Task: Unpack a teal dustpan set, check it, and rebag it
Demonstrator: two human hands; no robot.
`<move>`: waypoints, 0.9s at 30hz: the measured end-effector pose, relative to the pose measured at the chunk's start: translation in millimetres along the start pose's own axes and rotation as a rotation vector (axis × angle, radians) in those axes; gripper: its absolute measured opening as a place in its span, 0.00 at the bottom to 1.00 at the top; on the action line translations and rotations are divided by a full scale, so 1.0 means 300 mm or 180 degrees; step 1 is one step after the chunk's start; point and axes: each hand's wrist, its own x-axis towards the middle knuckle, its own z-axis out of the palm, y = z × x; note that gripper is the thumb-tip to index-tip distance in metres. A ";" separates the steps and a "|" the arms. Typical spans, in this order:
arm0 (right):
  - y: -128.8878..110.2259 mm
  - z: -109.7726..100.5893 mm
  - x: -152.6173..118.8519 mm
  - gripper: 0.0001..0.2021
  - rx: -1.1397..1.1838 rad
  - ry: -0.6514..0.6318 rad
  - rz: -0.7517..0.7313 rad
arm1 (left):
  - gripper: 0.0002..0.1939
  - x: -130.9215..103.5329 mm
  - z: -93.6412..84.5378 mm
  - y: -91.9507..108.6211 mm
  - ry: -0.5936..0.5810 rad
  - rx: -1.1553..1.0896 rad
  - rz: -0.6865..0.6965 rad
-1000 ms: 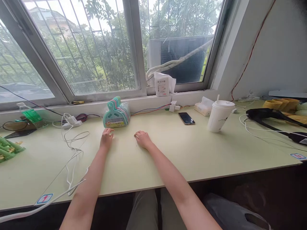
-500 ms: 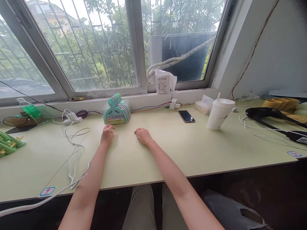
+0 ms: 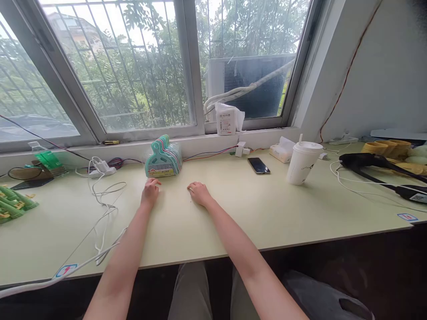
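My left hand [image 3: 151,192] rests on the pale yellow-green table [image 3: 267,218], its fingers loosely bent and nothing in them. Just beyond it stands a wrapped stack of teal and pink plastic dustpan-shaped pieces [image 3: 163,159] with a yellow label. To the right, my right hand [image 3: 199,194] lies palm down with relaxed, slightly curved fingers, also holding nothing. A gap of bare table separates the two hands.
A black phone [image 3: 259,166], a white cup with a straw [image 3: 303,163] and a tissue pack [image 3: 282,150] stand right. White cables [image 3: 106,204] cross the left, near a green-labelled bottle [image 3: 48,160] and green packets [image 3: 15,203]. Black straps [image 3: 370,165] lie far right.
The camera view has tilted up slightly, so the table items sit a little lower in the picture. Both hands stay in nearly the same places on the table.
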 end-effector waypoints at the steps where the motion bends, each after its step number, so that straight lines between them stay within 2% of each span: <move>1: 0.000 0.000 0.001 0.16 -0.0007 -0.0003 0.0006 | 0.15 0.001 0.001 -0.003 0.0001 -0.0020 0.0021; 6: 0.000 0.001 0.000 0.16 -0.0029 -0.0004 -0.0008 | 0.12 0.003 0.004 -0.009 -0.0002 -0.0114 0.0058; 14: -0.005 -0.006 -0.009 0.17 -0.0054 0.0003 -0.0003 | 0.16 0.002 -0.005 0.009 -0.0031 -0.0088 -0.0002; 27: -0.002 -0.004 -0.007 0.17 -0.0025 -0.0006 -0.0007 | 0.17 -0.004 -0.013 0.024 -0.0107 0.0117 -0.0072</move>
